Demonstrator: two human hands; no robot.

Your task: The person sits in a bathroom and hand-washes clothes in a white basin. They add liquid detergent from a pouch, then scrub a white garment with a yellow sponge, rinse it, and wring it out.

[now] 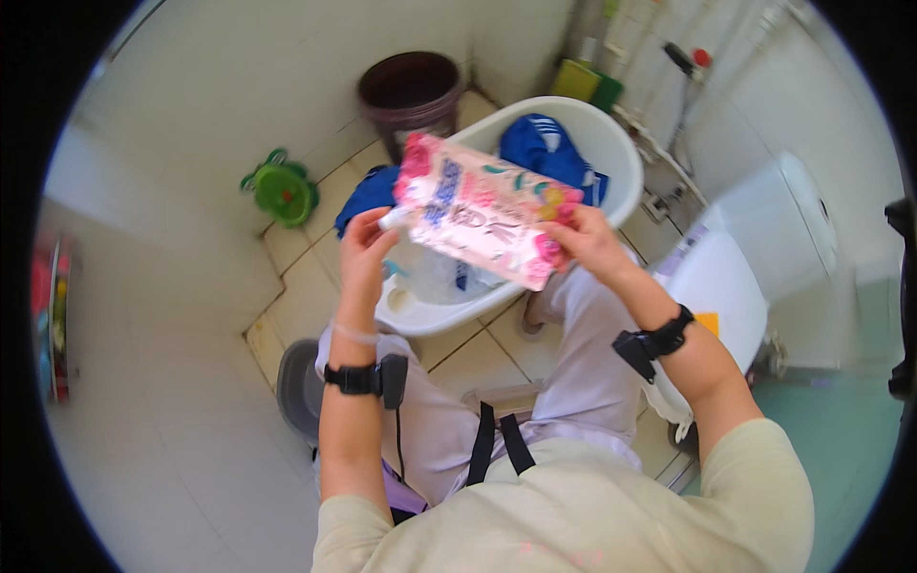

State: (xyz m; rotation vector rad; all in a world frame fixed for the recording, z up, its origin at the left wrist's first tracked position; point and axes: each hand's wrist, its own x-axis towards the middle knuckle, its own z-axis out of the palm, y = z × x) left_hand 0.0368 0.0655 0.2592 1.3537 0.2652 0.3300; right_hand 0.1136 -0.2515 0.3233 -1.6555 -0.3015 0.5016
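Observation:
A pink floral refill pouch [483, 208] with printed writing and a white spout cap [392, 219] is held up in front of me. The fingers of my left hand [368, 240] are closed on the cap at its left end. My right hand [591, 240] grips the pouch's right end. Beneath the pouch stands a white plastic tub [630, 168] holding water, partly hidden. Blue cloth with white stripes [539, 147] lies at the tub's far end, and more blue cloth [365, 197] hangs at its left rim.
A dark brown bucket [410, 89] stands behind the tub. On the left are a green plastic basin [283, 193] and a grey basin [297, 387]. A white toilet [723, 286] is close on the right, with pipes [666, 154] along the wall behind.

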